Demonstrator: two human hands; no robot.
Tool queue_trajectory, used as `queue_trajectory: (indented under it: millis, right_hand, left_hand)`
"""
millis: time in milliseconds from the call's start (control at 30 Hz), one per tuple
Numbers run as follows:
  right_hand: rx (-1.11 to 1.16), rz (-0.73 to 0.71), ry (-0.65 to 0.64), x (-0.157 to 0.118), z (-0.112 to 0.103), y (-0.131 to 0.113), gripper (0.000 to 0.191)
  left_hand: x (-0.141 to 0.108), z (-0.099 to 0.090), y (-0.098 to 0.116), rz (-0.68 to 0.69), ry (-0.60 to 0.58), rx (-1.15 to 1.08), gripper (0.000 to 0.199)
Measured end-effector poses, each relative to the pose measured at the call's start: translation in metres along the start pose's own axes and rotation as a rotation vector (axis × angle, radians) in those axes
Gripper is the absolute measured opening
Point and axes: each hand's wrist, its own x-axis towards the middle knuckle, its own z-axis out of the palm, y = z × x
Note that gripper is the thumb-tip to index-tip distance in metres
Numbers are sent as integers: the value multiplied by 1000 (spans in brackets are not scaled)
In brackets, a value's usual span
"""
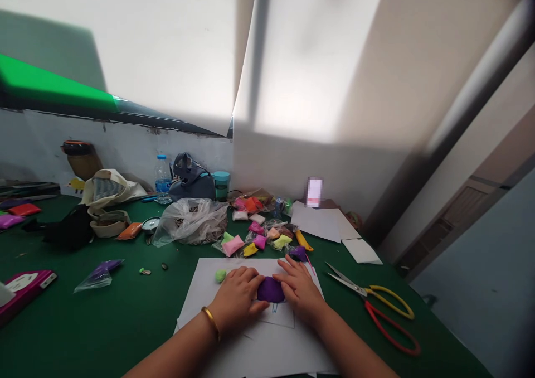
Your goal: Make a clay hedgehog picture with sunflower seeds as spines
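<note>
A flattened purple clay piece (271, 290) lies on white paper (259, 351), with a small blue drawn mark showing just below it. At its left edge rests my left hand (239, 300), wearing a gold bracelet, fingers partly spread and palm down. My right hand (301, 290) touches the right side of the clay, its fingers extended and apart. Neither hand is closed round the clay. On the paper, beside my left fingers, sits a small light green clay ball (220, 276).
Open scissors (365, 292) lie right of the paper. Behind it are several coloured clay packets (233, 246), a clear plastic bag (192, 221), a bottle (162, 180) and a lit phone (314, 193). A purple packet (98, 275) and a magenta object (25, 297) lie left.
</note>
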Motion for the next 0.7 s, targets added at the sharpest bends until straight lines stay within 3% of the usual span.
queue_trajectory:
  millis: [100, 300, 700]
  right_hand:
    - [-23, -30, -3, -1, 1, -2, 41]
    - [-11, 2, 17, -1, 2, -2, 40]
    - [34, 21, -14, 2, 3, 0, 40]
  left_hand:
    - [5, 0, 5, -39, -6, 49, 43]
    - [8, 3, 10, -49, -11, 91, 59]
    - [8, 5, 15, -61, 20, 95, 55]
